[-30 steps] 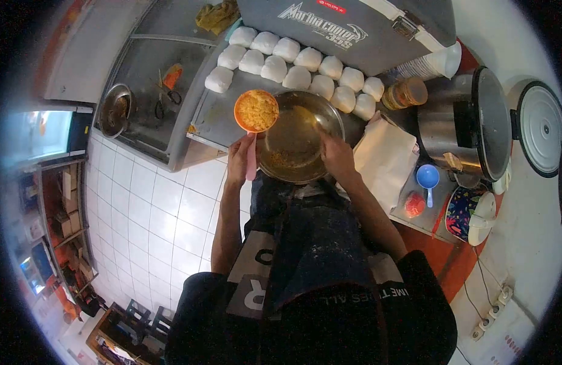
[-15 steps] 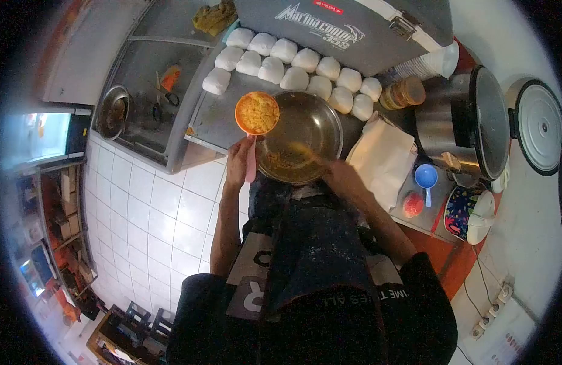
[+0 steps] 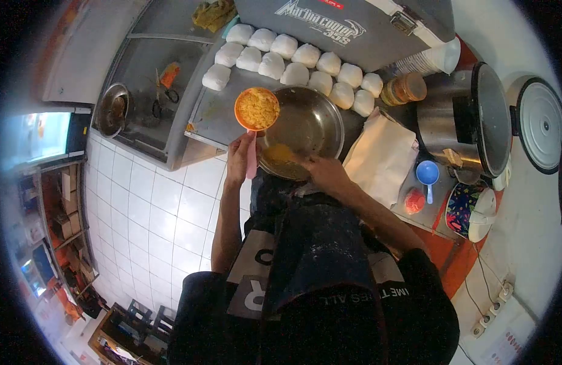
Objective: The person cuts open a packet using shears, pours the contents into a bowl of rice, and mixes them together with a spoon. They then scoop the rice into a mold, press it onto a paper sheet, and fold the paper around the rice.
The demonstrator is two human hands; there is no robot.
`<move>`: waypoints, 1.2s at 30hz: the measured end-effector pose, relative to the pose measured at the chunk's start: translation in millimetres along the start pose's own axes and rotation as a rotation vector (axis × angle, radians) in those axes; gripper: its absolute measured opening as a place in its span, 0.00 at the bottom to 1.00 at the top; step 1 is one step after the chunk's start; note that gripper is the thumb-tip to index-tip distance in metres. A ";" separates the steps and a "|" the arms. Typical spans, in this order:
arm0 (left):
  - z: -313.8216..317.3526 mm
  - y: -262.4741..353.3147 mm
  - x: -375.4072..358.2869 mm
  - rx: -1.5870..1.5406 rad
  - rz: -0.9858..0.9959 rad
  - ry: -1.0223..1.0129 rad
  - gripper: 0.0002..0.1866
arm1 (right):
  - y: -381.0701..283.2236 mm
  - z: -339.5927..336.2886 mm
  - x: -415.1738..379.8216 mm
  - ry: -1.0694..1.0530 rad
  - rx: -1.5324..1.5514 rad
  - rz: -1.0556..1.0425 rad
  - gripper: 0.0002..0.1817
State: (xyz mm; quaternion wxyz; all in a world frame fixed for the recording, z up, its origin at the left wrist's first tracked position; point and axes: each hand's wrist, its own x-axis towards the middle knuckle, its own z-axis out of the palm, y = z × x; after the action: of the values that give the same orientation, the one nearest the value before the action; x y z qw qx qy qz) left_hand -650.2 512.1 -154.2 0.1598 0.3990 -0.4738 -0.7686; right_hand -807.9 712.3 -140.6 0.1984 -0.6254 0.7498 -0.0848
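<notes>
My left hand (image 3: 238, 159) is closed around the pink handle of an orange scoop (image 3: 251, 157), which is filled with yellow, rice-like food (image 3: 258, 110). The scoop is held level over the left rim of a wide steel bowl (image 3: 314, 118). My right hand (image 3: 327, 175) is closed at the bowl's near edge. It grips a yellow spoon-like utensil (image 3: 279, 153), whose blurred end is low in the bowl among food remnants. The utensil's handle is mostly hidden by my fingers.
Rows of white rounded parcels (image 3: 295, 74) lie behind the bowl, before a grey cooler box (image 3: 366, 42). To the right are stacked paper sheets (image 3: 383, 159), a blue scoop (image 3: 427, 173) and a large open pot (image 3: 448, 121). A sink (image 3: 171, 143) with scissors is at left.
My right hand and the yellow utensil have moved left within the bowl, toward its near-left side. My left hand keeps the filled scoop at nearly the same spot.
</notes>
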 end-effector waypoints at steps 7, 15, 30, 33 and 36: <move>3.0 -3.2 -0.6 0.036 0.017 0.011 0.23 | 24.8 -66.4 -22.4 -0.145 0.080 0.196 0.25; 5.7 -2.3 -2.0 0.008 0.011 0.017 0.23 | 21.8 -71.9 -15.0 -0.242 0.153 0.336 0.18; 6.9 -12.3 2.9 -0.099 0.055 0.038 0.21 | 31.6 -13.8 11.2 -0.271 0.819 0.325 0.19; 4.0 -9.2 1.9 -0.088 0.051 -0.002 0.20 | 31.2 -21.5 24.4 -0.331 1.015 0.473 0.20; 7.0 -7.3 3.0 -0.063 0.009 0.066 0.19 | 33.2 -43.0 35.1 -0.444 1.216 0.659 0.23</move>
State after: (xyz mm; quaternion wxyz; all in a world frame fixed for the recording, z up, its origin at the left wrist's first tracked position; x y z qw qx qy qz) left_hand -656.5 518.1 -160.2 0.1911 0.4167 -0.4457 -0.7689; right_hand -860.1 679.7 -120.8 0.6738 -0.1487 0.6616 -0.2935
